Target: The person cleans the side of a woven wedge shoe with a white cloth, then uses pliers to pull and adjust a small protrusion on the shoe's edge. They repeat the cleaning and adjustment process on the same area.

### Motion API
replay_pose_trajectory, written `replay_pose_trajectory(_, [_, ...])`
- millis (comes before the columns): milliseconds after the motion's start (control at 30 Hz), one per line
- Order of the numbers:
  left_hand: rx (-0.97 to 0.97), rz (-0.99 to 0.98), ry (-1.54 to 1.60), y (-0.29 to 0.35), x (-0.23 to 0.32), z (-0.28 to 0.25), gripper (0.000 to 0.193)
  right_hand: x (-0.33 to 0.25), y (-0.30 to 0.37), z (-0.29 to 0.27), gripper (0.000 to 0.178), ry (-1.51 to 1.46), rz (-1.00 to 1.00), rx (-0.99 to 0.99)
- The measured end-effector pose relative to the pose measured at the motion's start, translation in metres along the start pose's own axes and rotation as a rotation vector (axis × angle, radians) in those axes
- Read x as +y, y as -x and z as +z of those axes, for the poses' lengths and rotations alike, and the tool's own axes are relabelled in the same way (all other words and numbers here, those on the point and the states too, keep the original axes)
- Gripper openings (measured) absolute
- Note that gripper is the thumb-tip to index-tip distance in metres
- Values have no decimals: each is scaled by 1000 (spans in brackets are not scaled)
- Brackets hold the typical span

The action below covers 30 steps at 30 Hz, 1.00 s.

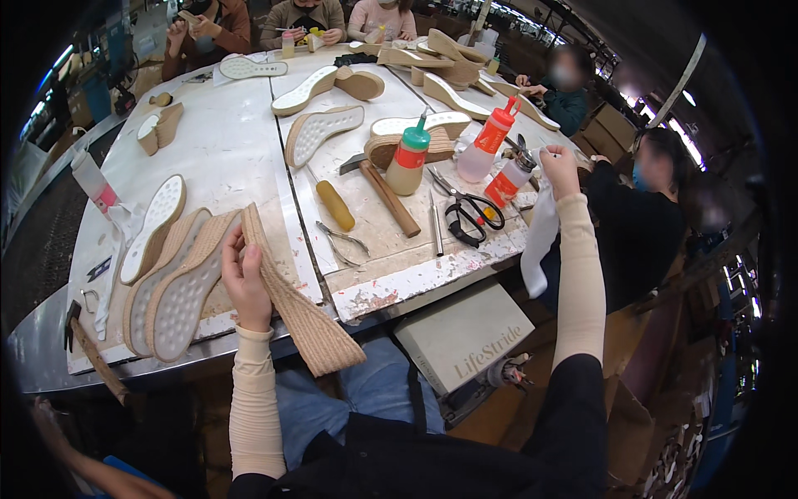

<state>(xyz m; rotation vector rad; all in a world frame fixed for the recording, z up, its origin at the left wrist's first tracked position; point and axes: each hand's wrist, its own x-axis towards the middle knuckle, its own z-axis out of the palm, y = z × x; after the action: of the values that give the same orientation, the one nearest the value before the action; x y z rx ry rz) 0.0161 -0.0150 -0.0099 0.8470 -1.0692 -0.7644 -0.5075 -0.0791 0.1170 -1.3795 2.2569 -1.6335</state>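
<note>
My left hand (248,283) is closed around a jute-wrapped wedge sole (306,316), held tilted over the table's near edge with its heel end toward me. More wedge soles (179,308) with pale dimpled tops lie just left of that hand. My right hand (560,170) is raised at the table's right side, fingers closed on a white cloth (542,237) that hangs down past the edge. Near it stand a small red-labelled bottle (509,181) and a red-capped squeeze bottle (489,141). Black-handled scissors (470,212) lie close by.
On the white table (241,150) are a green-capped bottle (409,158), a hammer (386,195), a yellow-handled tool (335,205) and pliers (342,241). Another hammer (96,358) overhangs the left edge. A grey box (465,333) sits below the table. Several people work around it.
</note>
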Motion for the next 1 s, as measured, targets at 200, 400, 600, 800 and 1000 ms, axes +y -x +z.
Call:
replay_pose_trajectory(200, [-7,-14,-13,0,0,-1,48,38,-53,24,34,139,132,10])
replay_pose_trajectory(400, [-23,-46,28,0,-1,-1,48,40,-50,26,33,80,258,-15])
replay_pose_trajectory(600, [-34,-48,28,-1,-1,-1,50,38,-49,21,53,326,168,-66])
replay_pose_trajectory(800, [-60,-55,-14,-1,1,-2,50,53,-53,17,45,225,121,-139])
replay_pose_trajectory(1000, [-112,-30,-13,-1,7,2,55,77,-65,17,33,-111,170,-110])
